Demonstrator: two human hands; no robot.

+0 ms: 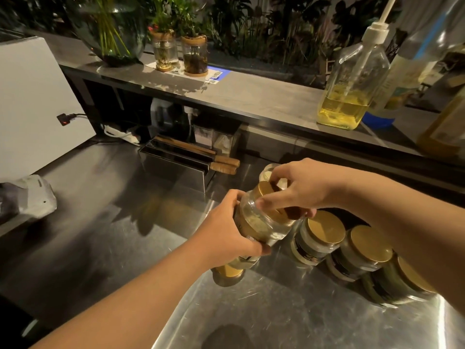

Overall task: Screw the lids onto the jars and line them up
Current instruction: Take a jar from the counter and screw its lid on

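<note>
The person is standing at a shiny steel counter (276, 311). Nearest to us, the left hand (226, 230) is wrapping around a glass jar (261, 222) and holding it up off the counter, tipped to the right. The right hand (299, 187) is sitting on top, with its fingers closed around the gold lid (266, 195). So both hands are clamped tight, one on the jar and one on the lid. I think the lid is being screwed on.

The jar is hard glass. It looks smooth and a bit slippery, and it would break if it fell. It has only a little inside, so it is probably not too heavy. Holding it around the fat middle is best, and the lid should be pinched at its edge.

Under the left hand, another gold-topped jar (227, 273) is peeking out. Just to the right, three closed jars (319, 238) are standing in a row, close beside each other. A little farther back, behind the right hand, an open jar (268, 172) is waiting with no lid.

Farther off, a pump bottle (349, 89) of yellow liquid is sitting on the shelf (251, 96), with plants (163, 26) at the back.
</note>
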